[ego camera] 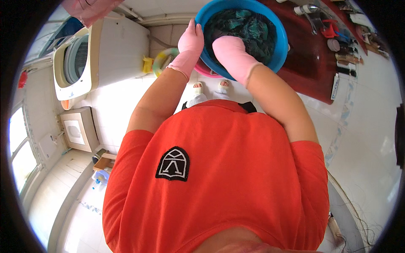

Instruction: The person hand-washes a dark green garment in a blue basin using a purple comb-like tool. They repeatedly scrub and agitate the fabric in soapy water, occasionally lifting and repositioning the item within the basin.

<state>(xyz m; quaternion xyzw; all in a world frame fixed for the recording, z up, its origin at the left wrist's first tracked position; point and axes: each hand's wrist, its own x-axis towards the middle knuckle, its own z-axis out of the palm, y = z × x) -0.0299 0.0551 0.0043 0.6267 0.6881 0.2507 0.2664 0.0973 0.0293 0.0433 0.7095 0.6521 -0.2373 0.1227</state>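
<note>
A blue plastic basin (282, 41) stands before me at the top, its right side over a dark red sink counter. Dark green cloth (253, 30) lies in water inside it. My left hand (191, 39), in a pink rubber glove, rests against the basin's left rim, with thumb and fingers around the edge. My right hand (230, 50), also gloved in pink, reaches down into the basin; its fingers are hidden under the water and cloth, so its grip does not show.
The dark red counter (311, 76) bears a faucet (311, 19), a toothpaste tube (334, 86) and several bottles along its right edge. A top-loading washing machine (123, 47) stands at left. Part of a pink basin (207, 70) shows below the blue one.
</note>
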